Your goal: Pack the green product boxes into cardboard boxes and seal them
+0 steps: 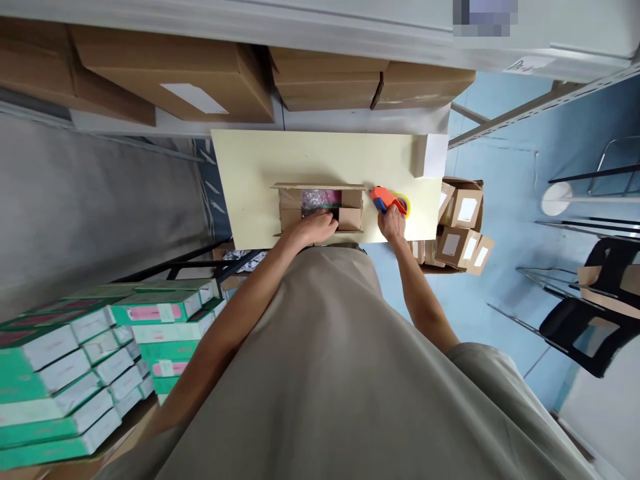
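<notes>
A small cardboard box (350,219) lies on the pale yellow tabletop (250,175), its top open and flaps standing along both long sides. Inside, a bubble-wrapped item (315,199) shows beside something pinkish. My left hand (320,225) is curled over the near side of this box, fingers bent at the opening; the fingertips are partly hidden. To the right, my right hand (393,224) is closed around a red and blue tape dispenser (384,197) with a yellow-rimmed roll. The dispenser's front end points left towards the box and is apart from it.
Behind the tabletop, large cartons (175,73) line a shelf. A white box (433,156) stands at the back right corner. A big carton of small labelled parcels (457,243) sits right of the table. Green and white boxes (55,373) are stacked at left; black chairs (580,333) stand at right.
</notes>
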The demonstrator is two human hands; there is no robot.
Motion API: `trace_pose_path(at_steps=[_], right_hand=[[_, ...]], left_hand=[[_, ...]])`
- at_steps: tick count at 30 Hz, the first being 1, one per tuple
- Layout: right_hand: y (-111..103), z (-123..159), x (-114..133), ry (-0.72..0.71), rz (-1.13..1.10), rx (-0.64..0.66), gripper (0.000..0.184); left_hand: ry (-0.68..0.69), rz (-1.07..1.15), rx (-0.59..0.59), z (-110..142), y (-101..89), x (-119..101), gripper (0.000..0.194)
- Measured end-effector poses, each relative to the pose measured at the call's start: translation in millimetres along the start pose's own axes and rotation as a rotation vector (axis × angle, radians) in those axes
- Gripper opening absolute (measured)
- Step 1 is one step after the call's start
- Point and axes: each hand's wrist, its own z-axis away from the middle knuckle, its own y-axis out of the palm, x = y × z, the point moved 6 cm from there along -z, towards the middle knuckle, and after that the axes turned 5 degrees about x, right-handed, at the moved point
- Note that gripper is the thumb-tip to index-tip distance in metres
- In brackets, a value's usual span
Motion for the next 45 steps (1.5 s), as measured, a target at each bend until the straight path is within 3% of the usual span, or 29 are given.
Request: trace_pose_path(at_steps=[2, 5, 7, 11, 16, 18, 21, 24, 27, 31, 34, 39, 45], right_hand=[[9.8, -3.7, 2.9, -0.005, 0.038, -0.045, 0.037], [15.6, -5.2, 3.3, 0.006, 0.082, -0.080, 0.039], [16.8, -6.3, 2.8, 0.016, 0.099, -0.061, 0.041], [12.9, -8.3, 5.5, 0.021, 0.119, -0.015, 0.041], [-12.6, 5.9, 12.3, 0.035, 0.106, -0.038, 0.046], [-35.0, 24.6, 25.5, -0.071, 0.014, -0.143, 0.048], [-69.1, 65.0, 63.5, -0.406, -0.155, -0.264, 0.058], [-82.5, 96.2, 103.2, -0.648, -0.143, -0.187, 0.088], [-80.5, 105.6, 125.1, -0.745, -0.067, -0.105, 0.103], [-73.3, 98.9, 124.1, -0.709, -0.040, -0.101, 0.087], [-68.5, 95.4, 120.2, -0.683, -0.030, -0.108, 0.074], [-55.6, 90.1, 121.6, -0.638, 0.048, -0.072, 0.049], [-34.3, 79.5, 125.1, -0.577, 0.094, -0.130, 0.037]], left_hand=[[-0.001, 0.026, -0.142, 12.4, -2.8, -1.8, 0.042], [0.017, 0.115, -0.455, 50.5, -13.9, -8.3, 0.050], [0.072, 0.145, -0.549, 74.3, -16.7, -17.0, 0.050], [0.139, 0.090, -0.423, 86.1, -7.5, -30.6, 0.069], [0.032, 0.018, -0.327, 57.7, -0.8, -21.7, 0.072], [-0.014, 0.006, -0.293, 46.0, -2.0, -15.3, 0.071], [-0.023, -0.036, -0.243, 36.0, -6.3, -9.8, 0.067], [0.028, -0.049, -0.239, 35.8, -10.8, -11.6, 0.062], [0.049, -0.037, -0.319, 44.1, -13.0, -16.9, 0.060], [0.077, -0.033, -0.539, 64.9, -11.9, -20.2, 0.053], [-0.017, -0.006, -0.686, 80.6, -8.3, -3.9, 0.045], [-0.078, 0.048, -0.702, 89.3, 0.7, 20.6, 0.043], [-0.124, 0.084, -0.862, 101.7, -4.6, 40.8, 0.043]])
